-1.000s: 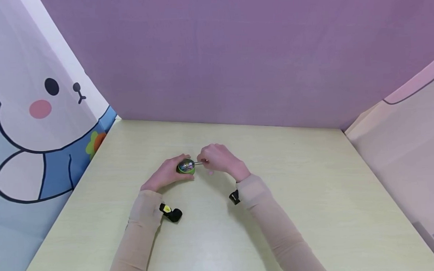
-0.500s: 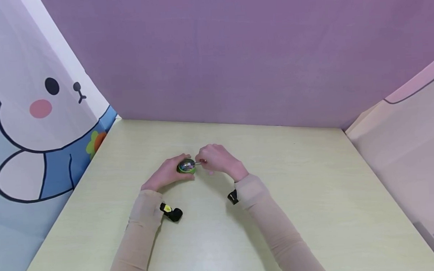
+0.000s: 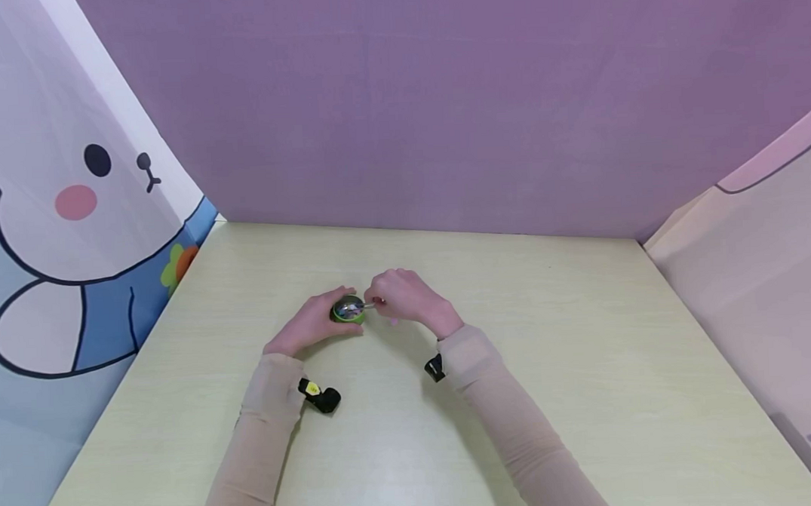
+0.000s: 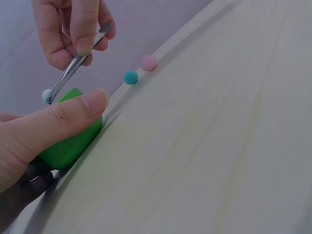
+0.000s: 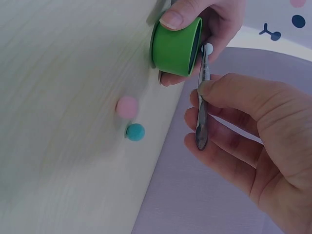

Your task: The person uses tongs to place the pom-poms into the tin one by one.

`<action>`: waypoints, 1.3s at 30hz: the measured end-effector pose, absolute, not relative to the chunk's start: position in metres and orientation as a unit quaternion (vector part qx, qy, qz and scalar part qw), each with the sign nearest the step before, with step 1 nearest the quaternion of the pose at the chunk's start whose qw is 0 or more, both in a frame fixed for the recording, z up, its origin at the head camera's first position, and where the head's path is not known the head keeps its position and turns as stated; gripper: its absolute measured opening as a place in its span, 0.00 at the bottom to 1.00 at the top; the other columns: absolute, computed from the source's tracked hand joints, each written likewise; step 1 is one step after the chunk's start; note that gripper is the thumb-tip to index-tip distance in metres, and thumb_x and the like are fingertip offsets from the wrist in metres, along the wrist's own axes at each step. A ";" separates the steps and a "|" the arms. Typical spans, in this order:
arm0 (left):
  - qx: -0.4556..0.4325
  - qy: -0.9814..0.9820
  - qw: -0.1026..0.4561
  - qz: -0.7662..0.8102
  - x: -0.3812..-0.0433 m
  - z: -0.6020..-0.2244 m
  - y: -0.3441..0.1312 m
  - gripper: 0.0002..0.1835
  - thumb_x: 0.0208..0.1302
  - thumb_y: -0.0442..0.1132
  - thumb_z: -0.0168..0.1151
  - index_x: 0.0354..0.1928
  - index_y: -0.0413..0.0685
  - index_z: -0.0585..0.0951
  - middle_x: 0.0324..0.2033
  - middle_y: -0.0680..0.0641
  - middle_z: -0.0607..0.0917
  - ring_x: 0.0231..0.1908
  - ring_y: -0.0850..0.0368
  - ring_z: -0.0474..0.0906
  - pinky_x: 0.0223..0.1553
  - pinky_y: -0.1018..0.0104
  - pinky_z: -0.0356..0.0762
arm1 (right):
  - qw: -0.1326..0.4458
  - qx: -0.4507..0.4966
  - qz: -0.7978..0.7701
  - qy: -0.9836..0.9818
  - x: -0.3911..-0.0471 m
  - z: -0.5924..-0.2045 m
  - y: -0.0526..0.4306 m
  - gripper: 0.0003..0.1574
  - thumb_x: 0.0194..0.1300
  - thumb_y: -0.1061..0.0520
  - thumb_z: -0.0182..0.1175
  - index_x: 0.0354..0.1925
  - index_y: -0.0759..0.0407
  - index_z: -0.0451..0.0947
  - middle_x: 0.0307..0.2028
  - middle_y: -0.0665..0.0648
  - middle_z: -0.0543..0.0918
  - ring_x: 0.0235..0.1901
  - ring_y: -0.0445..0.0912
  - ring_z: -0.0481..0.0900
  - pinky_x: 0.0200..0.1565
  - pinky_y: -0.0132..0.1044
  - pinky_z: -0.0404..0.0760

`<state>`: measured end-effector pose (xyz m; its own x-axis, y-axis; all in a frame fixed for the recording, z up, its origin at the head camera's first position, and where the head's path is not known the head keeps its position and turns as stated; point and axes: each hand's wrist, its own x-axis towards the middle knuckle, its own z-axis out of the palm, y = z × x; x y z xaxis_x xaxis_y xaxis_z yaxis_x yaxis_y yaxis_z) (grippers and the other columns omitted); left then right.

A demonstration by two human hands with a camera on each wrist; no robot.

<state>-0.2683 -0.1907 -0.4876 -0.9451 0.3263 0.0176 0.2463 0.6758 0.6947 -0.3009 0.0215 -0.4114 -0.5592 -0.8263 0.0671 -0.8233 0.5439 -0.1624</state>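
My left hand (image 3: 313, 323) grips a small round green tin (image 5: 174, 49) on the table, thumb on one side and fingers on the other. Between the thumb and fingers of my right hand (image 3: 407, 294), a pair of metal tweezers (image 5: 202, 119) is pinched, tips pointing toward the tin. A small pale ball (image 5: 209, 48) sits at the tweezer tips, right by the tin's open mouth. In the head view, the tin's shiny inside faces up. Close by on the table lie a pink ball (image 5: 127, 107) and a teal ball (image 5: 135, 132).
The pale wooden table (image 3: 553, 375) stretches around both arms. A purple backdrop (image 3: 427, 116) rises along its far edge. To the left hangs a cloth with a cartoon animal (image 3: 37, 224). Black wrist cameras (image 3: 322, 398) jut out from both sleeves.
My right hand has shifted slightly left, bringing the tweezers closer over the tin. Colourful bits seen in the tin's mouth earlier show less now. My left hand stays put.
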 end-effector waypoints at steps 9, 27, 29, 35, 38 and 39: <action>0.159 0.915 0.052 0.367 -0.269 -0.489 -0.191 0.45 0.55 0.54 0.74 0.72 0.47 0.66 0.67 0.41 0.74 0.64 0.44 0.74 0.66 0.45 0.72 | 0.013 -0.467 -0.085 0.880 -0.301 -0.411 0.022 0.18 0.59 0.71 0.56 0.36 0.56 0.88 0.31 0.50 0.87 0.21 0.35 0.77 0.27 0.26 0.73; 0.158 0.915 0.054 0.368 -0.267 -0.487 -0.189 0.45 0.55 0.54 0.74 0.72 0.47 0.66 0.68 0.40 0.73 0.64 0.43 0.74 0.66 0.45 0.72 | 0.015 -0.458 -0.085 0.885 -0.297 -0.410 0.023 0.18 0.60 0.71 0.57 0.39 0.56 0.88 0.34 0.52 0.88 0.22 0.36 0.80 0.28 0.26 0.75; 0.157 0.914 0.055 0.369 -0.267 -0.487 -0.190 0.45 0.55 0.54 0.74 0.72 0.46 0.66 0.69 0.39 0.72 0.65 0.42 0.73 0.67 0.44 0.71 | 0.014 -0.458 -0.083 0.885 -0.298 -0.410 0.024 0.17 0.61 0.71 0.57 0.40 0.57 0.88 0.35 0.52 0.89 0.22 0.36 0.81 0.29 0.26 0.76; 0.159 0.915 0.054 0.367 -0.267 -0.486 -0.192 0.46 0.55 0.54 0.74 0.72 0.44 0.66 0.71 0.36 0.68 0.67 0.39 0.70 0.69 0.43 0.69 | 0.015 -0.455 -0.076 0.887 -0.298 -0.409 0.028 0.17 0.62 0.70 0.56 0.40 0.57 0.88 0.35 0.52 0.89 0.23 0.36 0.82 0.28 0.25 0.75; 0.160 0.916 0.053 0.364 -0.266 -0.486 -0.192 0.46 0.55 0.54 0.74 0.72 0.44 0.66 0.71 0.35 0.68 0.67 0.38 0.70 0.69 0.42 0.69 | 0.014 -0.454 -0.078 0.888 -0.297 -0.409 0.031 0.17 0.60 0.71 0.56 0.38 0.58 0.88 0.32 0.52 0.88 0.25 0.38 0.82 0.27 0.26 0.74; 0.161 0.916 0.052 0.364 -0.266 -0.486 -0.192 0.46 0.55 0.54 0.74 0.72 0.44 0.66 0.71 0.34 0.67 0.67 0.37 0.70 0.69 0.41 0.68 | 0.013 -0.453 -0.078 0.888 -0.296 -0.409 0.032 0.17 0.59 0.72 0.56 0.37 0.58 0.88 0.32 0.52 0.88 0.25 0.39 0.81 0.27 0.26 0.73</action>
